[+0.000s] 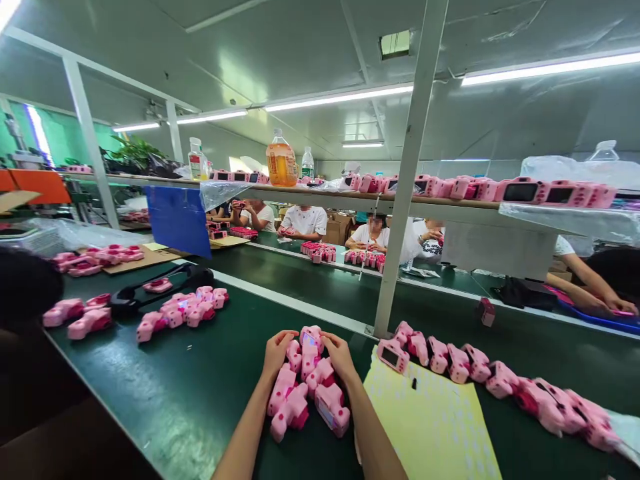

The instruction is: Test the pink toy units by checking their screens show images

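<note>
A cluster of pink toy cameras (284, 393) lies on the green table between my forearms. My left hand (278, 353) curls round the far left of this group. My right hand (340, 357) curves in from the other side. Between the fingertips of both hands is one toy camera (311, 337) with a lit screen, at the far end of the cluster. Closer to me, another camera (332, 408) lies with its screen facing up. My fingers partly cover the edges of the cameras they touch.
Right of my arm lies a yellow sheet (430, 420), with a row of pink cameras (480, 363) beyond it. More cameras (185, 310) and a black strap-like item (135, 293) lie left. A white post (400, 220) supports a shelf. Co-workers sit opposite.
</note>
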Demonstrator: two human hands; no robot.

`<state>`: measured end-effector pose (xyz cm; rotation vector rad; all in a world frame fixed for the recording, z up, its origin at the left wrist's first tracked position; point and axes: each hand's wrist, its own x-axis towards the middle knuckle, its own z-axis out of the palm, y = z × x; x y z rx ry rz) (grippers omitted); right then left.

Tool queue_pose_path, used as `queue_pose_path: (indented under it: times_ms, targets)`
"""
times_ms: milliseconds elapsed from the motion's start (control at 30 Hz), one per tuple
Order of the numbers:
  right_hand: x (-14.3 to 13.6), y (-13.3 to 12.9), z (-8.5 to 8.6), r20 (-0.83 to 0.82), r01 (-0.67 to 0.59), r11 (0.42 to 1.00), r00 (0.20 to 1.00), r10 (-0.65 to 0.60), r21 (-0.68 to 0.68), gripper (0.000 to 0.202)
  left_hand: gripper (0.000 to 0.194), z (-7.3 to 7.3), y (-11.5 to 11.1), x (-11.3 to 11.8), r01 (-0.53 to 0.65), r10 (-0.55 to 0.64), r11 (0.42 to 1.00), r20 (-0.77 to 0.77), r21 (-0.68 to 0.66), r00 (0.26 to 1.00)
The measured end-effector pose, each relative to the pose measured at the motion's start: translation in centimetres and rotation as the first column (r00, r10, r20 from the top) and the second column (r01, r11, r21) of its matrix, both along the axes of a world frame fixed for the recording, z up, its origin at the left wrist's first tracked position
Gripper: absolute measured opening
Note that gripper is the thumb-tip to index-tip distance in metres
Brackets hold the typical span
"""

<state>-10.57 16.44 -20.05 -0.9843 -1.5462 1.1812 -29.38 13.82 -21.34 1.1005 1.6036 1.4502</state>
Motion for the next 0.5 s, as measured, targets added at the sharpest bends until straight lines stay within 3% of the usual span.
queue_pose_path:
  times_ms: [200, 333, 500]
  targets:
    - [3.7, -4.5, 1.9, 0.335, -0.036, 0.968, 0.941, -0.051, 0.248, 0.029, 0.034, -0.4, -2.8, 2.5, -0.111, 0.111, 0.994, -0.002, 0.016, 0.994]
    - [1.6, -7.4, 4.1, 0.570, -0.193, 0.891, 0.817, -0.085, 0.411, 0.025, 0.033, 0.0, -3.1, 2.3, -0.147, 0.147, 0.988, 0.000, 0.037, 0.989]
    - [-1.5, -8.4, 5.9, 0.764, -0.297, 0.854, 0.623, -0.166, 0.428, 0.028, 0.032, -0.1, -2.9, 2.0, -0.155, 0.156, 0.986, 0.001, 0.064, 0.988]
